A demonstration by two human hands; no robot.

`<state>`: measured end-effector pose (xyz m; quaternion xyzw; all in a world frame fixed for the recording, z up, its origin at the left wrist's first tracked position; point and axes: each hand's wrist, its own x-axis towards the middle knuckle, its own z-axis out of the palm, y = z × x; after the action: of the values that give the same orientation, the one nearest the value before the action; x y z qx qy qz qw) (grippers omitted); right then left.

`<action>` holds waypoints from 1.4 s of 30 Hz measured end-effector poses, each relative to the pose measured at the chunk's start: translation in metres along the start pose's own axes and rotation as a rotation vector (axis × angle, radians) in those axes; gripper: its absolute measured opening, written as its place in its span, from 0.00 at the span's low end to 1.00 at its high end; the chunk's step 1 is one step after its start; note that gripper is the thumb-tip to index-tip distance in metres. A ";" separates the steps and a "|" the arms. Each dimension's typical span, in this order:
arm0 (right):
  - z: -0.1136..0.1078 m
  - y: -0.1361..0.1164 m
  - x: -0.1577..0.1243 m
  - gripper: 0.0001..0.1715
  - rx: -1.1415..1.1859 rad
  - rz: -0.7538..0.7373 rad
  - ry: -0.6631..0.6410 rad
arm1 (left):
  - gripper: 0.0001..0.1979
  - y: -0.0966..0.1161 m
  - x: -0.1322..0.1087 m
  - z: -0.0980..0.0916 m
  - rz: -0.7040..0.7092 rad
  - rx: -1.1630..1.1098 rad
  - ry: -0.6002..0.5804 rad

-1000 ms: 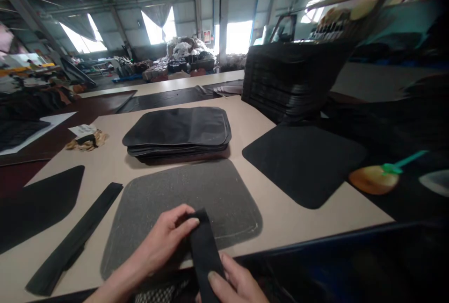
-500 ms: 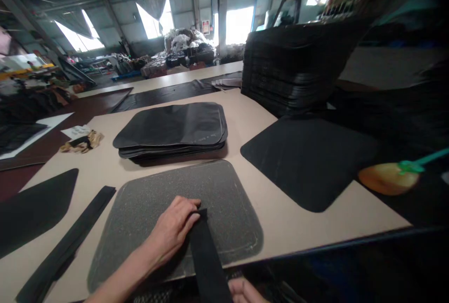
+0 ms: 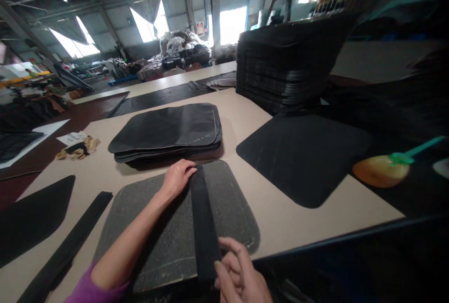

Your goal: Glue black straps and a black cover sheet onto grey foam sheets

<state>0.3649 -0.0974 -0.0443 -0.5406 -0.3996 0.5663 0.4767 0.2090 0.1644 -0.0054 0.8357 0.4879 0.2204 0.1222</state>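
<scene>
A long black strip (image 3: 203, 219) lies across a dark grey speckled panel with rounded corners (image 3: 154, 214). My left hand (image 3: 178, 177) pinches the strip's far end close to the panel's back edge. At the near end, my right hand (image 3: 238, 270) grips the strip by its right side, beside the table's front edge. Behind the panel stands a pile of black rounded sheets (image 3: 164, 127) with faint pale writing on the top one. To the left lie more black strips (image 3: 70, 247), bunched together.
At the right is a black sheet (image 3: 305, 158), near a bag of orange liquid with a green straw (image 3: 382, 169). A tall stack of black sheets (image 3: 280, 69) rises behind it. Another black sheet (image 3: 35, 216) and crumpled tan scraps (image 3: 79, 148) are at the left.
Both hands have moved away from me with the strip. Its far end has gone from the panel's middle to its back edge, and my right hand has come up over the table edge.
</scene>
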 end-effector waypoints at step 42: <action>-0.013 -0.030 0.011 0.08 -0.843 -0.362 0.006 | 0.18 0.009 -0.036 0.003 0.218 0.311 -0.039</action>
<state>0.3811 -0.0811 -0.0184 -0.6105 -0.6818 0.2603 0.3078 0.2024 0.1287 -0.0131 0.8966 0.4201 0.1379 -0.0237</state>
